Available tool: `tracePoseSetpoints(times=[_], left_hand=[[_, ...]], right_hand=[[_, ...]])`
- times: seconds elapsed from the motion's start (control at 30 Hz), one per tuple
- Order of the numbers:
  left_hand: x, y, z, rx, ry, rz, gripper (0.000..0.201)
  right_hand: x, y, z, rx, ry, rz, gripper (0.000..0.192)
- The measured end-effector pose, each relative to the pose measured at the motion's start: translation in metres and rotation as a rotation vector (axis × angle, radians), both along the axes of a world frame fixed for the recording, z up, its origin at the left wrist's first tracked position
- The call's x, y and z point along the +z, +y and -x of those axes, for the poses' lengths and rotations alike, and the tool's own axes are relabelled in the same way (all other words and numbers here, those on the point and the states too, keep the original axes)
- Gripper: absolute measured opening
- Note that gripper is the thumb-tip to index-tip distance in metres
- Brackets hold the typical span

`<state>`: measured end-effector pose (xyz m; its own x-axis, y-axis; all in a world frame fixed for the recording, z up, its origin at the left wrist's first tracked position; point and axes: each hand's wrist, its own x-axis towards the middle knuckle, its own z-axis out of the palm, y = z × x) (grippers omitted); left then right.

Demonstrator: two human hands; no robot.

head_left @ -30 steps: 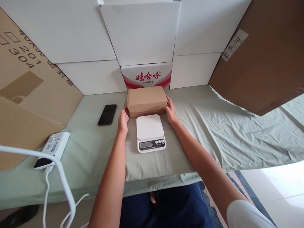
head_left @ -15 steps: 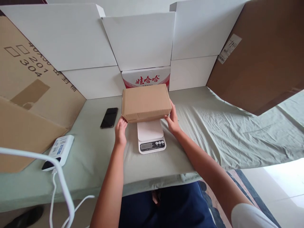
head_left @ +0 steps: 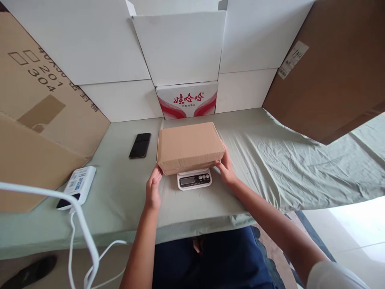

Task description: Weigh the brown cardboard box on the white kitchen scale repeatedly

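Between my two hands is a closed brown cardboard box [head_left: 190, 145], over a white kitchen scale [head_left: 195, 180]. My left hand [head_left: 154, 188] grips the box's near left corner, its fingers partly hidden beneath the edge. At the near right corner, my right hand [head_left: 225, 166] has its thumb on the front face and its fingers along the side. The scale's front panel, with a display and several round buttons, shows below the box, while its weighing plate is covered. I cannot tell whether the box rests fully on the plate.
A black phone [head_left: 140, 145] lies left of the box. Further left are a white power bank [head_left: 78, 185] with a cable [head_left: 82, 224] and a large carton [head_left: 39, 132]. White boxes [head_left: 183, 48] and a red-and-white carton [head_left: 188, 100] stand behind; another brown carton [head_left: 327, 80] is at right.
Both hands have brought the box nearer to me and lower over the scale, covering its plate. More of the red-and-white carton behind shows now. The view has shifted slightly.
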<state>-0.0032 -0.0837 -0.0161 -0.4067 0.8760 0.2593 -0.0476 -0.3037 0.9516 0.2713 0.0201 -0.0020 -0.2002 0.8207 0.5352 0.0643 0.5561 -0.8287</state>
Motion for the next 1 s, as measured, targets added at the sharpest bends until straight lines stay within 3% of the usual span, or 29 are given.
tracePoseSetpoints(times=[0.37, 0.57, 0.77, 1.0], left_hand=[[0.001, 0.003, 0.000, 0.014, 0.007, 0.018, 0.085], [0.011, -0.001, 0.005, 0.055, -0.010, -0.116, 0.071], [0.009, -0.001, 0.009, 0.075, -0.042, -0.041, 0.073], [0.006, -0.002, 0.009, 0.070, -0.055, -0.013, 0.075]], right_hand=[[-0.001, 0.001, 0.001, 0.002, 0.048, 0.018, 0.071], [0.006, 0.011, -0.006, -0.185, 0.279, 0.067, 0.067], [0.004, 0.024, -0.010, -0.228, 0.429, 0.233, 0.054], [0.009, 0.019, -0.006, -0.222, 0.461, 0.263, 0.049]])
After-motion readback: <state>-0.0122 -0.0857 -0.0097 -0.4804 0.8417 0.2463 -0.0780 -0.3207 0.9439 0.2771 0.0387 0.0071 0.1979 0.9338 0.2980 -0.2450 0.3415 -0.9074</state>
